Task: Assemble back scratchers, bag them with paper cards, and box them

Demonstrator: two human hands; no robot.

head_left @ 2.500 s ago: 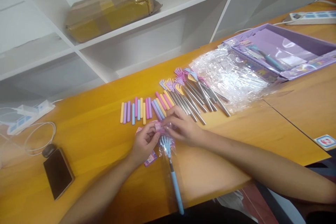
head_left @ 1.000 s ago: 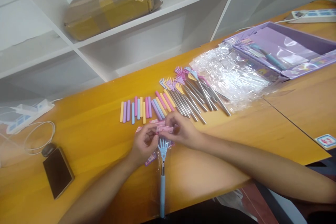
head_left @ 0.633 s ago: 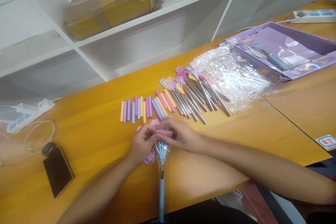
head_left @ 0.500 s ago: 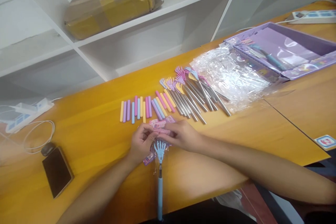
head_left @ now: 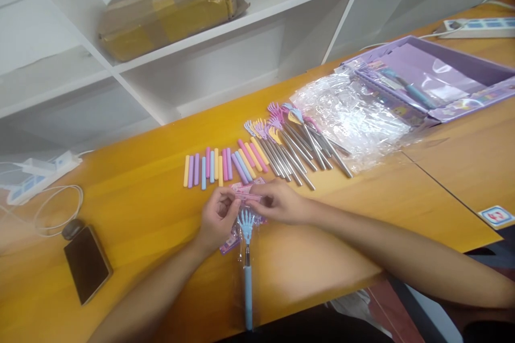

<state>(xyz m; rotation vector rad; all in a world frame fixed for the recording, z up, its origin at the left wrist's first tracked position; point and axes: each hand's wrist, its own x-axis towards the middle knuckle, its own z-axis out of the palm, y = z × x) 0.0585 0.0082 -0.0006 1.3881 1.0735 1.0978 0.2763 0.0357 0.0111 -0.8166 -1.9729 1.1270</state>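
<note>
White open shelving (head_left: 281,8) stood directly behind a yellow-brown wooden table (head_left: 153,182). Pale light (head_left: 306,257) glossed the table's near side; a dark seam (head_left: 442,185) crossed its right.

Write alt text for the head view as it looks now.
Left hand and right hand pinch a pink card at the clawed end of a light-blue back scratcher in clear plastic. Beyond them lie coloured tubes, metal-shafted scratchers, clear wrapping and an open purple box.
</note>
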